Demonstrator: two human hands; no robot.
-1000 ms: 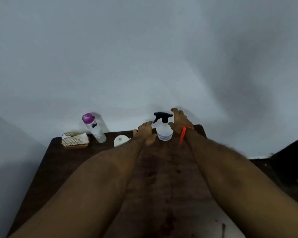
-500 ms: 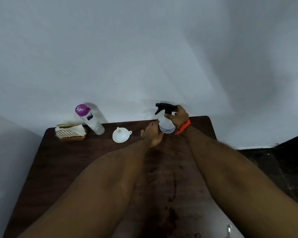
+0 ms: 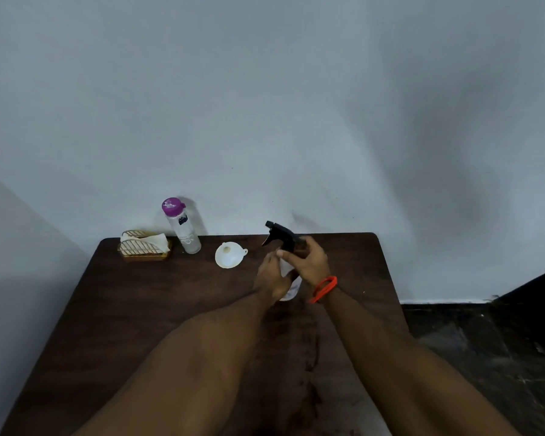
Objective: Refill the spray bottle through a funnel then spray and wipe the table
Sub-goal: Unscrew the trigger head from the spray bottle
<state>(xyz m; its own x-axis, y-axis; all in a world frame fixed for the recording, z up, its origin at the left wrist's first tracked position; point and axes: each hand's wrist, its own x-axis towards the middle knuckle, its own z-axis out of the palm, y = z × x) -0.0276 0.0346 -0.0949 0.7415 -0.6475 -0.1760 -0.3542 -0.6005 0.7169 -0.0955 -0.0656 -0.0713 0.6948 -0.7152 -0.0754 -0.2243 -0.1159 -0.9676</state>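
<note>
Both hands on the spray bottle (image 3: 291,286) near the middle of the table (image 3: 139,309), well forward of the wall. Right hand (image 3: 309,262) curled round the neck just under the black trigger head (image 3: 280,236); left hand (image 3: 272,278) wrapped round the clear body below. Bottle tilted toward the camera, base apparently lifted or just touching the wood, too hidden to tell.

Opening step, by the look of it: unscrewing the head so the bottle can be filled. Head apparently not yet off. Next move likely calling for a firm hold on the body, a twist of the collar, then lifting the head and its dip tube out cleanly.

Funnel (image 3: 230,254) lying on the table just left of the hands, untouched. Water bottle (image 3: 183,226) with purple cap upright at the back edge, capped. Napkin holder (image 3: 143,247) at the back left corner.

Against half a second ago: bottle drawn away from the back edge toward the person and tipped, right hand shifted up onto the neck, left hand now round the body rather than beside it. Funnel, water bottle and holder unmoved.
</note>
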